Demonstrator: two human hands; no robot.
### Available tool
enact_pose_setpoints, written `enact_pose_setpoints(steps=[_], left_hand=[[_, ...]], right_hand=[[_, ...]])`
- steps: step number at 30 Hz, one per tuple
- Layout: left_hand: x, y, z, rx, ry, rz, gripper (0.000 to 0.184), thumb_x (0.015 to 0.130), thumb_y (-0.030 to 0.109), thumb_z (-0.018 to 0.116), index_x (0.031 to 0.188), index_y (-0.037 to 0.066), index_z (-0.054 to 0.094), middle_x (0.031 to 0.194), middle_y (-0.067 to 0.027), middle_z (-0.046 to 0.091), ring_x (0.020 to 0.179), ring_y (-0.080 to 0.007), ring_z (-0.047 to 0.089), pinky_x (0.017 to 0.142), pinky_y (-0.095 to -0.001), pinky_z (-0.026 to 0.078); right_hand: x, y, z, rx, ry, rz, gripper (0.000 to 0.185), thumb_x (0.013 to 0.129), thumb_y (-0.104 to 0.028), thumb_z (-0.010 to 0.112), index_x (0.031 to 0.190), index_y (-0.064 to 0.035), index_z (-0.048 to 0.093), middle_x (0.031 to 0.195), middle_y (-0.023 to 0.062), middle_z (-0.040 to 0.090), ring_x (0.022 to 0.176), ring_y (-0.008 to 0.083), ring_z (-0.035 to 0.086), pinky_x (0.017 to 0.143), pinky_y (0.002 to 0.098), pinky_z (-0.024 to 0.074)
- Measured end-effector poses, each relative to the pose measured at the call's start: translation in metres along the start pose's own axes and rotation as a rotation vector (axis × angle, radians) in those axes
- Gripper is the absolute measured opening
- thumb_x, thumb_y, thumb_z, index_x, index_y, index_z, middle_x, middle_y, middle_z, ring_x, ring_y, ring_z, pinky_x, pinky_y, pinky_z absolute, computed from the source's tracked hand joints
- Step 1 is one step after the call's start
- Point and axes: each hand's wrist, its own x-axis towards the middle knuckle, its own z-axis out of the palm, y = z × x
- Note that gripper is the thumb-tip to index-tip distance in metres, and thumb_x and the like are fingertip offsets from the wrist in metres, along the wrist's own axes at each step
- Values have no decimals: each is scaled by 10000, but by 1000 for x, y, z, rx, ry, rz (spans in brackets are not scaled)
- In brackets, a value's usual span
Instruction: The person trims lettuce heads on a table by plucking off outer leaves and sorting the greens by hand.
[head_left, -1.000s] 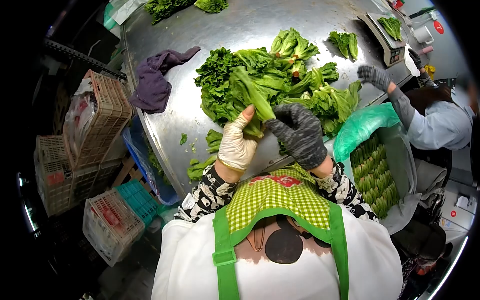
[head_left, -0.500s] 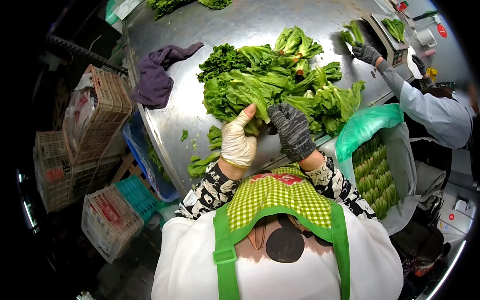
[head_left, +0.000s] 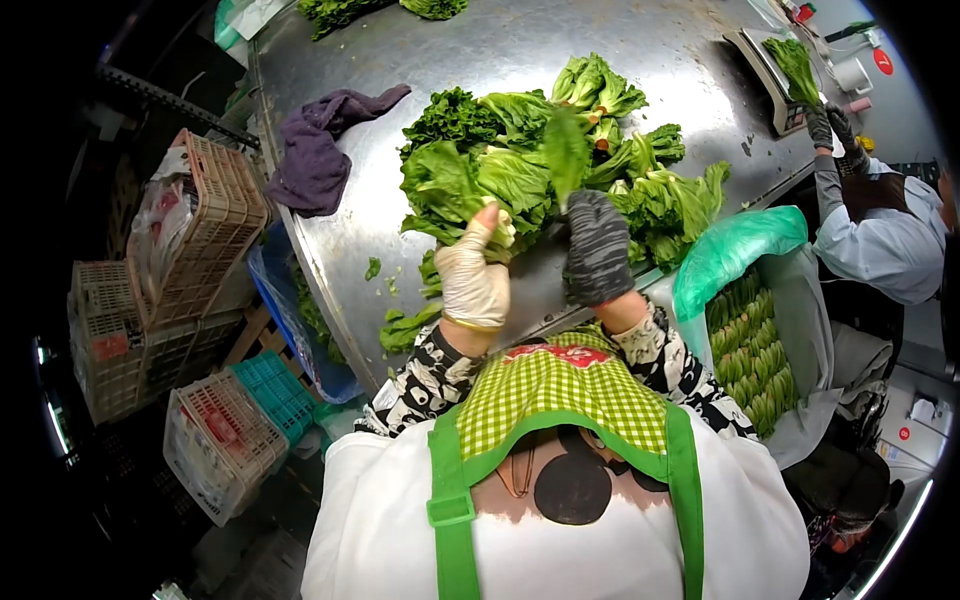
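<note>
My left hand [head_left: 474, 278], in a whitish glove, is closed around the base of a head of lettuce [head_left: 440, 185], its thumb upright beside the pale cut stem. My right hand [head_left: 598, 250], in a dark grey knit glove, pinches a single lettuce leaf [head_left: 567, 155], which stands upright and is blurred by motion. The leaf is apart from the head. Just beyond both hands lies a pile of lettuce heads [head_left: 665, 200] on the metal table [head_left: 390, 245]. Torn leaves [head_left: 402, 330] lie close to my left wrist.
A purple cloth [head_left: 315, 160] lies on the table's left side. At right, a lined crate [head_left: 750, 350] holds rows of lettuce under green plastic [head_left: 735, 255]. A co-worker [head_left: 875, 225] holds greens over a scale [head_left: 765, 75]. Crates [head_left: 200, 220] and a blue bin [head_left: 290, 310] stand left.
A leaf has come away from the lettuce head into my right hand, which has shifted slightly right. My left hand has turned the head. The co-worker has moved greens onto the scale.
</note>
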Motion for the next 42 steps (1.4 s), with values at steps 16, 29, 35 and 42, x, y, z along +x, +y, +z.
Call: enact_pose_setpoints(steps=[16, 29, 35, 42], left_hand=[[-12, 17, -6, -353, -279, -332, 291, 828, 19, 664, 1101, -14, 567, 1022, -115, 645, 916, -224, 627, 796, -336, 544], [-4, 23, -36, -231, -190, -217, 306, 830, 11, 650, 1123, -22, 566, 1099, -153, 626, 1059, -261, 587, 965, -400, 471], [-29, 7, -2, 117, -249, -67, 360, 812, 114, 708, 1138, 26, 582, 1114, -57, 626, 1042, -185, 580, 888, -336, 477], [-30, -11, 40, 387, -462, -46, 665, 777, 278, 758, 1294, 19, 431, 1179, -58, 559, 1063, -155, 539, 890, -334, 455]], right_hand=[[-13, -42, -7, 14, -237, -285, 392, 665, -67, 766, 1015, -20, 598, 876, 152, 588, 792, 306, 577, 710, 386, 485], [-33, -31, -17, -41, -373, -189, 144, 787, -116, 690, 847, -35, 587, 794, 114, 585, 735, 281, 592, 654, 369, 475], [-16, -39, -23, 695, -498, 451, 518, 867, -161, 661, 1308, -30, 423, 1133, 87, 570, 934, 112, 569, 739, 277, 508], [7, -44, -65, 588, -495, 413, 356, 913, -182, 583, 1209, 6, 522, 978, 65, 640, 830, 106, 597, 695, 268, 516]])
